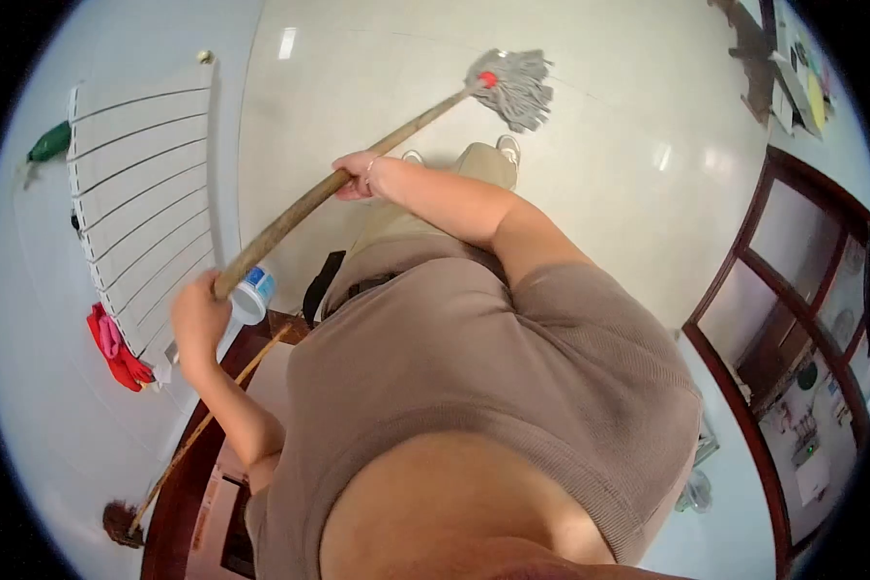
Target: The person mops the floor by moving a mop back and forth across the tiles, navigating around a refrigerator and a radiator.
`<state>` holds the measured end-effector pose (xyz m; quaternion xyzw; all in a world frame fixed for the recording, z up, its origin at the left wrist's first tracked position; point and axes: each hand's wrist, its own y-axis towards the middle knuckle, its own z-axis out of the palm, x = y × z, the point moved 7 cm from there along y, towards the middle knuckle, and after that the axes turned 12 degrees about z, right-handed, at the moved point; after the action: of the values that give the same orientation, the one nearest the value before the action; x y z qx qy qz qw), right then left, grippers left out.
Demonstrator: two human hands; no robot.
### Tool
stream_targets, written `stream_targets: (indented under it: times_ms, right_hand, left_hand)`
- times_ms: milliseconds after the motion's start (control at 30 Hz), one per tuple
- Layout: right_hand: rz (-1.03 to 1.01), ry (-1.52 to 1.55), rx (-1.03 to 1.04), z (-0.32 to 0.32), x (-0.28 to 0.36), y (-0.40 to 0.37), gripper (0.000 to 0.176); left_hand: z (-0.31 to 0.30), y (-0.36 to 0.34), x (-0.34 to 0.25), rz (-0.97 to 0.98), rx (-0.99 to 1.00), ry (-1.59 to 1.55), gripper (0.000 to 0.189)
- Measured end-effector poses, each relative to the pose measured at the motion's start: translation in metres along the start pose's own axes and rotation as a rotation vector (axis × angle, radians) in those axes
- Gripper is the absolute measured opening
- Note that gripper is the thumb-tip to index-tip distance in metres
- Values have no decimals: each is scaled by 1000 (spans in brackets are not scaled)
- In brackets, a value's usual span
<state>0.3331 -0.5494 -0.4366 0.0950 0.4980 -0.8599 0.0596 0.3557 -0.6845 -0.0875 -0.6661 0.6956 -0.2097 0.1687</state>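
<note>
A mop (304, 200) with a long wooden handle slants across the view. Its grey strip head (520, 92), joined by a red collar, rests on the pale floor beyond my feet. My left hand (201, 314) is closed round the top end of the handle, near the radiator. Farther down the shaft, my right hand (358, 176) wraps the wood, a thin bracelet on its wrist. Both shoes show partly, just short of the mop head.
A white radiator (145, 193) lines the left wall, with red gloves (116, 348) at its lower end. Beside it stands a white bucket (252, 298). A broom (122, 522) leans at lower left. A wood-framed glass door (793, 300) is on the right. Glossy floor (638, 87) surrounds the mop head.
</note>
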Motion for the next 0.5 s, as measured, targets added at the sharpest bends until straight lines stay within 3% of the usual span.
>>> stream_targets:
  times_ms: [200,267,333,367,433,500]
  right_hand:
    - [117,-273,-13,89,-10,35,23]
    - [48,-231,-95,94,1,27,20]
    - [-154,-166,8,99,21,30,20]
    - [-154,-179,2,95,28,32,20]
    - [-248,-72,-122,80,50,6,18]
    - [-271,-52,-170,58,78,28,20]
  left_hand:
    - [13,-77,17,-288,-33,-55,26]
    - [27,-73,23,-350,-48,-67,27]
    - [39,-59,27,-345,-56,-118,28]
    - [43,-49,27,-339,-46,-155,30]
    - [55,-29,24,-312,-62,-197,30]
    - [57,-4,16,-292,-71,-262,31]
